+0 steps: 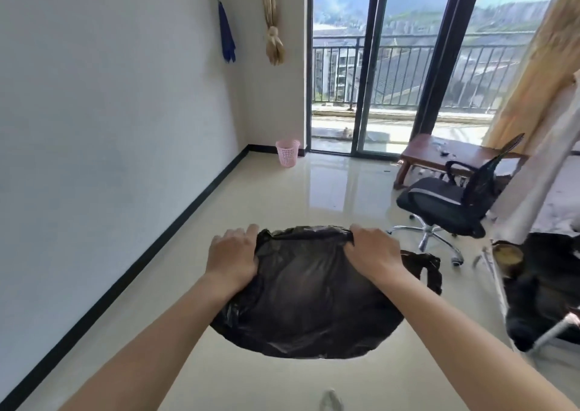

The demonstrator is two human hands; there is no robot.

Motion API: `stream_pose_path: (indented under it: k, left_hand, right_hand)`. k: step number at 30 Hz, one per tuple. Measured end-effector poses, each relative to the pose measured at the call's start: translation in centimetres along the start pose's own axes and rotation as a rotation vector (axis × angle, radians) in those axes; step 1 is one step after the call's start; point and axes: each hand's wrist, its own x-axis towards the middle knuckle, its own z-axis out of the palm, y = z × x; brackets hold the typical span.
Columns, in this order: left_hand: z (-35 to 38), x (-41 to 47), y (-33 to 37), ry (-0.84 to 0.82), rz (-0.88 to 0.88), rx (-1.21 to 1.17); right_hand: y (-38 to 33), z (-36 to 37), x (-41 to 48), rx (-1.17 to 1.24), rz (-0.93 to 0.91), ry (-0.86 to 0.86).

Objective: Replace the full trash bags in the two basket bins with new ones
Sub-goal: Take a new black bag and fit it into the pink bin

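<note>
- The person held a thin black plastic trash bag [301, 294] out in front of the body, stretched between both hands above the glossy cream tile floor [282, 197].
- The left hand [233, 257] was clenched on the bag's upper left edge, and the right hand [372, 253] pinched bunched film at the upper right edge; the bag hung below and between them, one handle loop trailing past the right wrist.
- A small pink plastic lattice basket bin [287, 152] stood well beyond the bag, in the far corner beside the dark-framed sliding glass door [367, 65].
- No liner showed over that bin's rim, so it looked emptied and waiting for a new one, though its inside could not be made out.
- The second basket bin was not in view; whether it had been dealt with could not be told.
- By my reading, the bag in hand was a fresh one being opened, with fitting still to come.
- A black mesh office chair [455, 203] stood to the right of the bag, clear of the way to the bin.
</note>
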Motion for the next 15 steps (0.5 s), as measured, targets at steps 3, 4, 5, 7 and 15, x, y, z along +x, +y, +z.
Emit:
stream_pose_path:
  k: [3, 4, 5, 7, 15]
  left_hand:
    - [2.0, 11.4, -0.1, 0.001, -0.022, -0.064]
    - [2.3, 15.0, -0.2, -0.003, -0.036, -0.095]
    - [2.5, 18.5, -0.5, 0.002, -0.048, -0.116]
    - [2.7, 25.1, -1.4, 0.026, -0.040, -0.116]
    - [7.0, 47.7, -10.9, 0.204, -0.013, 0.030]
  right_hand:
    - [1.4, 1.8, 10.4, 0.045, 0.006, 0.023]
    - [1.8, 2.1, 14.0, 0.068, 0.009, 0.022]
    - [2.2, 2.4, 17.7, 0.083, 0.011, 0.022]
    - [2.4, 2.4, 25.0, 0.093, 0.004, 0.036]
    - [-1.8, 4.4, 51.7, 0.138, -0.092, 0.026]
